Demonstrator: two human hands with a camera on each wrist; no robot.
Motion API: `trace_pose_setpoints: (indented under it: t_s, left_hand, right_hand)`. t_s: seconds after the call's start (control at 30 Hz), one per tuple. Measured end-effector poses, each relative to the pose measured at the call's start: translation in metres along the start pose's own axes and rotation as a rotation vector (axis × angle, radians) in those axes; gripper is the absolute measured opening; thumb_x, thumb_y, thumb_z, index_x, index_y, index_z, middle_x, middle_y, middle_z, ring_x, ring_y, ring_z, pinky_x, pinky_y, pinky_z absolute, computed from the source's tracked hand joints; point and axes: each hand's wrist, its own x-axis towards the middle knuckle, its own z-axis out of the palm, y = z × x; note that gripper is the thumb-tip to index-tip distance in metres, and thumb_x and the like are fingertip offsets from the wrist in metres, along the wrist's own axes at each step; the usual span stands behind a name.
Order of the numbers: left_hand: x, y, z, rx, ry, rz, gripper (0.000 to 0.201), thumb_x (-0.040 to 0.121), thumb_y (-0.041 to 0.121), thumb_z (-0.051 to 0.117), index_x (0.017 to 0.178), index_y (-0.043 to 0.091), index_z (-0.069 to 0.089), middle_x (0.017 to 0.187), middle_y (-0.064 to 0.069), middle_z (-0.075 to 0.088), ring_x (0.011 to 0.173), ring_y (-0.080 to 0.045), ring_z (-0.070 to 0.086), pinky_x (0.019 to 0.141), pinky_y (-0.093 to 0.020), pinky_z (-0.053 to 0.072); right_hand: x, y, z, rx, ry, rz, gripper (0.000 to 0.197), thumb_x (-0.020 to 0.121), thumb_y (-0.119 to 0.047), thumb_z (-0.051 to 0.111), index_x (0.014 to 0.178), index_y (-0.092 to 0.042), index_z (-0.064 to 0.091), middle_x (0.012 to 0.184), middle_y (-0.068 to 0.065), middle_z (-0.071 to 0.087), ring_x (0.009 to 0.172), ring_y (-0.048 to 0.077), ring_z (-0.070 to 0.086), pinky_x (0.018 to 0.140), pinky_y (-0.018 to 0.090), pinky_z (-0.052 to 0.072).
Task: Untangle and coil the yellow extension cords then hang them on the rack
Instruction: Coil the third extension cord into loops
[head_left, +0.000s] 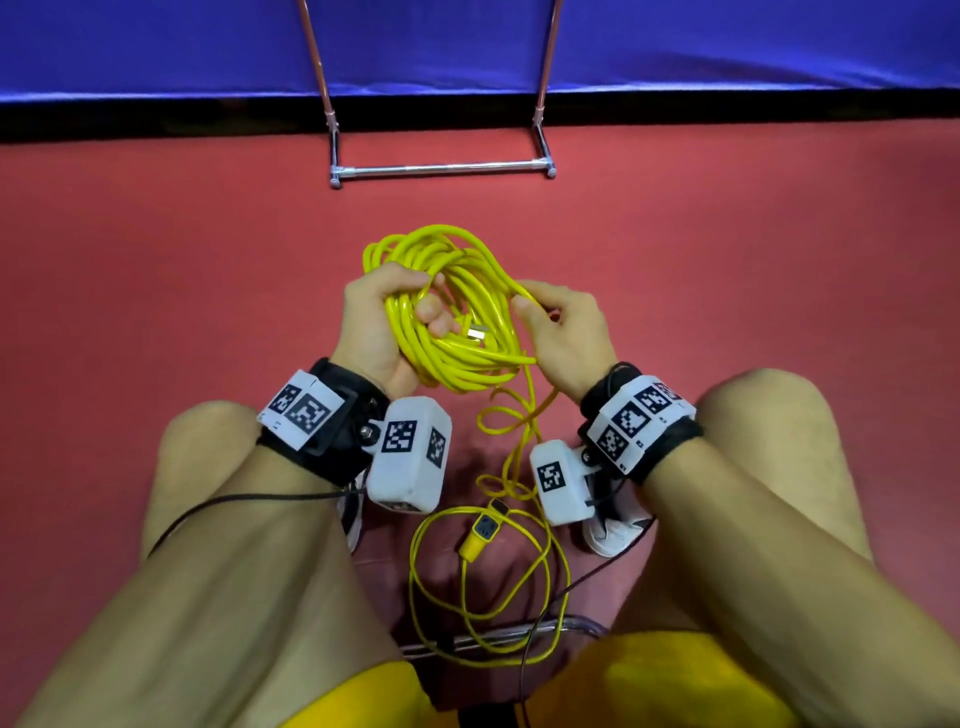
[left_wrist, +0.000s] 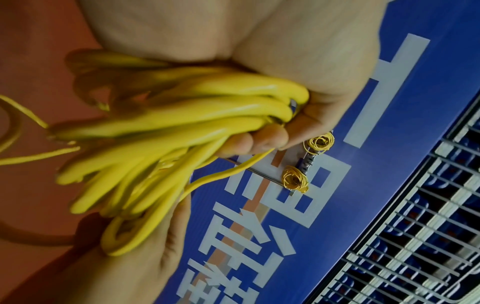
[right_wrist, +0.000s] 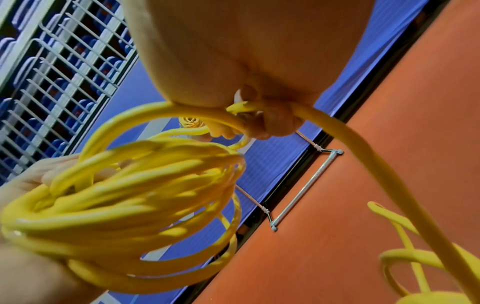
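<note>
Left hand (head_left: 382, 322) fingers gripping yellow coil (head_left: 457, 317), right hand (head_left: 563, 332) pinching strand, rack (head_left: 441, 167) beyond

We see the yellow cord (head_left: 457, 332) sheathed in smooth, glossy plastic; the rack (head_left: 441, 169) at twelve o'clock is shiny chromed metal on a matt red floor (head_left: 156, 260), before a sheeny blue cloth banner (head_left: 467, 47).

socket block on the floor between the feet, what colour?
Yellow, with a grey face, on the socket block. Shows best in the head view.
</note>
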Motion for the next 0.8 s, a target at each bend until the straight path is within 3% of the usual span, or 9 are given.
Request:
trace_pose_setpoints:
  t_s: [0.13, 0.33, 0.4, 0.5, 0.6, 0.63, 0.67, 0.7, 0.8]
  left_hand:
    - [-0.002, 0.005, 0.001, -0.026, 0.003, -0.023, 0.021, 0.083, 0.016, 0.041, 0.069, 0.007, 0.054, 0.039, 0.003, 0.036, 0.039, -0.014, 0.035, 0.06, -0.03, 0.038]
    - [-0.007, 0.003, 0.002, 0.251, -0.105, -0.23, 0.017, 0.069, 0.021, 0.048, 0.07, 0.005, 0.055, 0.038, 0.0, 0.036, 0.036, -0.016, 0.035, 0.061, -0.032, 0.038]
    - [-0.013, -0.001, 0.0, 0.292, -0.165, -0.266, 0.018, 0.068, 0.02, 0.048, 0.069, 0.005, 0.056, 0.037, -0.001, 0.035, 0.036, -0.016, 0.034, 0.061, -0.033, 0.035]
    - [-0.018, -0.006, -0.003, 0.171, -0.274, -0.267, 0.026, 0.061, 0.026, 0.058, 0.073, 0.004, 0.056, 0.037, 0.002, 0.035, 0.036, -0.016, 0.035, 0.06, -0.031, 0.045]
    - [-0.016, -0.003, -0.007, -0.019, -0.309, -0.25, 0.034, 0.057, 0.029, 0.064, 0.078, 0.004, 0.056, 0.037, 0.005, 0.038, 0.037, -0.013, 0.038, 0.06, -0.03, 0.049]
    - [-0.014, -0.001, -0.008, -0.063, -0.291, -0.228, 0.033, 0.057, 0.029, 0.064, 0.077, 0.004, 0.057, 0.038, 0.006, 0.038, 0.037, -0.013, 0.038, 0.061, -0.03, 0.048]
    - [-0.013, 0.002, -0.008, -0.103, -0.269, -0.2, 0.032, 0.057, 0.028, 0.064, 0.077, 0.004, 0.059, 0.038, 0.007, 0.038, 0.038, -0.012, 0.038, 0.062, -0.03, 0.048]
    - [-0.011, 0.005, -0.008, -0.144, -0.248, -0.173, 0.031, 0.058, 0.028, 0.064, 0.077, 0.005, 0.059, 0.039, 0.008, 0.039, 0.038, -0.012, 0.038, 0.062, -0.029, 0.047]
    - [-0.007, 0.011, -0.01, -0.262, -0.187, -0.105, 0.032, 0.06, 0.029, 0.061, 0.081, 0.005, 0.055, 0.04, 0.01, 0.04, 0.038, -0.011, 0.04, 0.061, -0.028, 0.047]
  right_hand:
    - [0.002, 0.006, -0.011, -0.043, 0.031, -0.045, 0.024, 0.098, -0.025, 0.056, 0.115, -0.025, 0.072, 0.103, -0.001, 0.065, 0.098, 0.006, 0.053, 0.082, 0.013, 0.037]
    - [0.011, 0.022, -0.032, -0.049, 0.271, 0.014, 0.015, 0.093, -0.037, 0.061, 0.088, -0.026, 0.07, 0.061, -0.014, 0.053, 0.06, 0.004, 0.046, 0.065, 0.027, 0.039]
    - [0.012, 0.027, -0.036, -0.063, 0.311, 0.095, 0.036, 0.09, -0.049, 0.062, 0.071, -0.018, 0.062, 0.055, -0.006, 0.046, 0.057, 0.013, 0.04, 0.06, 0.031, 0.036]
    - [0.009, 0.034, -0.033, -0.161, 0.113, 0.233, 0.069, 0.082, -0.068, 0.052, 0.066, -0.001, 0.054, 0.057, 0.016, 0.043, 0.061, 0.031, 0.037, 0.058, 0.038, 0.037]
    - [0.001, 0.049, -0.024, -0.255, -0.208, 0.289, 0.05, 0.083, -0.046, 0.054, 0.057, -0.005, 0.045, 0.058, 0.006, 0.039, 0.075, 0.01, 0.032, 0.058, 0.034, 0.032]
    - [-0.001, 0.054, -0.022, -0.273, -0.276, 0.302, 0.044, 0.086, -0.04, 0.056, 0.056, -0.009, 0.046, 0.056, 0.003, 0.044, 0.079, 0.012, 0.029, 0.058, 0.032, 0.032]
    - [-0.004, 0.058, -0.018, -0.294, -0.318, 0.318, 0.039, 0.089, -0.036, 0.056, 0.059, -0.013, 0.051, 0.057, -0.001, 0.05, 0.063, 0.027, 0.041, 0.058, 0.031, 0.033]
    - [-0.006, 0.062, -0.014, -0.314, -0.351, 0.31, 0.032, 0.092, -0.035, 0.053, 0.066, -0.016, 0.058, 0.062, -0.003, 0.056, 0.069, 0.021, 0.057, 0.061, 0.029, 0.035]
    - [-0.01, 0.066, -0.001, -0.304, -0.384, 0.328, 0.029, 0.097, -0.025, 0.048, 0.078, -0.016, 0.068, 0.081, 0.003, 0.073, 0.078, 0.025, 0.065, 0.075, 0.034, 0.049]
